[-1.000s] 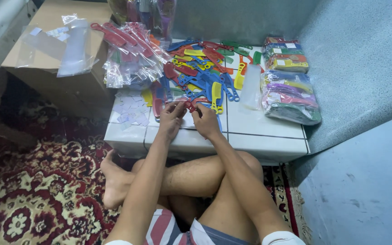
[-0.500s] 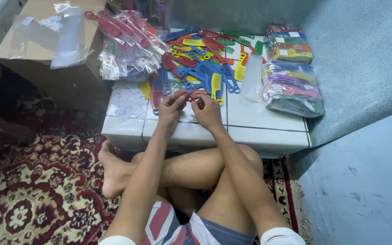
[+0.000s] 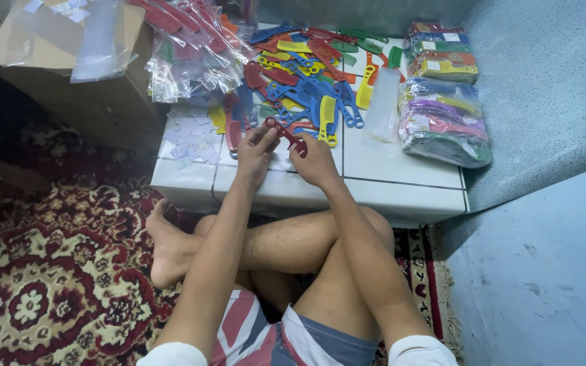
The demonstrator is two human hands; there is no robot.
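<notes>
- Left hand [image 3: 256,150] and right hand [image 3: 315,159] both over the near edge of the white tiled table [image 3: 401,183], close together.
- Both grip one red comb [image 3: 285,134]: left fingers pinch the handle end, right fingers clenched around the toothed end. Comb sits just above the table surface, tilted down to the right.
- Possibly a clear sleeve under the comb; too washed out to confirm.
- Just behind the hands: loose pile of combs [image 3: 306,74] in blue, red, yellow, green, spread across the middle of the table.
- Far left of the table: bagged red combs [image 3: 191,41] in clear plastic, overlapping the pile edge.
- Small paper slips [image 3: 188,132] scattered on the left part of the table, near the left hand.
- Right side of the table: stacks of packed combs [image 3: 442,122] in plastic, against the wall, well apart from the hands.
- Cardboard box [image 3: 89,102] left of the table, clear bags [image 3: 69,34] on top.
- Person sits cross-legged on a red patterned carpet [image 3: 42,285].
</notes>
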